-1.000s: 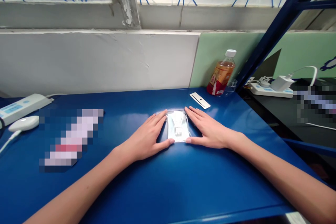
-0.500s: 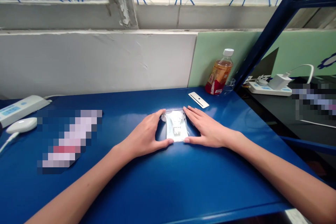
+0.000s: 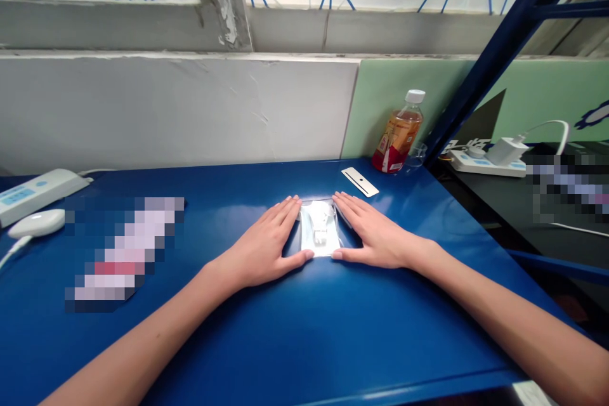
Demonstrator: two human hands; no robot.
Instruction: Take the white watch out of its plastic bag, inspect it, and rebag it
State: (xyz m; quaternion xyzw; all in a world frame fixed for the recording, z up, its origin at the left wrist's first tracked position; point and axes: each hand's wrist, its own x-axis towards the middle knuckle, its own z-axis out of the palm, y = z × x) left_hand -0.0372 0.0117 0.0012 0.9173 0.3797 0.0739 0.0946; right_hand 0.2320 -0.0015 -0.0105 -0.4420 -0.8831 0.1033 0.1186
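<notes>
A small clear plastic packet [image 3: 320,248] lies flat on the blue table [image 3: 304,330]. Inside it is a white item [image 3: 320,228] that looks like a coiled cable or plug; glare blurs its details. My left hand [image 3: 264,244] rests along the packet's left side, fingers stretched forward and thumb at the near left corner. Along the right side lies my right hand [image 3: 373,235], also with fingers extended, its thumb touching the near right corner. Both palms are down on the table, and neither hand wraps around the packet.
Behind my right hand lies a white card [image 3: 360,182]. A drink bottle [image 3: 398,133] stands at the back right beside a slanted blue post [image 3: 485,70]. At left are a power strip [image 3: 42,193], a white corded device [image 3: 38,224] and a pixelated object [image 3: 128,254].
My left fingers have spread flatter and now cover the packet's far left corner, which showed earlier. The right hand and the packet stay nearly where they were.
</notes>
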